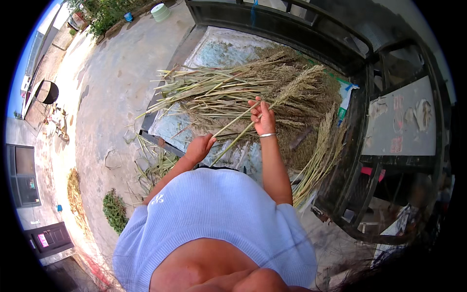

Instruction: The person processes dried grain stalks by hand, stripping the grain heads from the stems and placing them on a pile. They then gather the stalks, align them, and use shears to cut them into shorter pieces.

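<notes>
My left hand [199, 147] is closed around the lower part of a thin pale-green grain stalk [232, 121]. Farther up, my right hand [264, 118], with a light band at the wrist, pinches stalks just below their feathery seed heads [302, 83]. A second stalk [234, 143] slants down from the right hand, its lower end free of the left. Beyond both hands lies a wide heap of cut stalks [209, 90], stems to the left and seed heads to the right.
The heap rests on a pale, worn sheet [214, 51] in a dark metal cart bed with a railing [282, 24]. Another bundle of stalks [318, 158] lies to the right. Stripped leaves [154, 163] are on the concrete ground at left, near a green plant pile [114, 211].
</notes>
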Demonstrator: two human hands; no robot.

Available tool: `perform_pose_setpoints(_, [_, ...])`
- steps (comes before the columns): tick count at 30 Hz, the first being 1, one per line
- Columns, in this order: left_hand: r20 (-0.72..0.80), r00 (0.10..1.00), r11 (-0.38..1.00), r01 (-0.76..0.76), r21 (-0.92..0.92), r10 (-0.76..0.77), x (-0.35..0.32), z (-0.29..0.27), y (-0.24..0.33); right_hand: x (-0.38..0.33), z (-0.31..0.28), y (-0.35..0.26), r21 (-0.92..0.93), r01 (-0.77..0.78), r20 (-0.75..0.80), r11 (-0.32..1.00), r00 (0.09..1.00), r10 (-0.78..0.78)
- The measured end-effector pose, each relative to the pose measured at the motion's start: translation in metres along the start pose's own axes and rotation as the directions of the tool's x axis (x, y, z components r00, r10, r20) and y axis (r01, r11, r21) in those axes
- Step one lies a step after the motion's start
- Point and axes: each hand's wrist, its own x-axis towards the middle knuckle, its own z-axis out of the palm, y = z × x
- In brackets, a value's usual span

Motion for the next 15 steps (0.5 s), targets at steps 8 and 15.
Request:
perform_pose_setpoints(8, [0.181, 0.981, 0.996, -0.051, -0.079, 0.065, 0.010, 0.024, -0.009, -0.005, -0.030, -0.007, 0.096, 0.264, -0.276, 0.960, 0.933, -0.229])
perform_pose_setpoints(15, [0.066, 0.942, 0.944, 0.329, -0.014, -0.328, -0.101, 0.053, -0.134, -0.060, -0.203, -0.175, -0.579, 0.095, -0.752, 0.809, 0.322, -0.576])
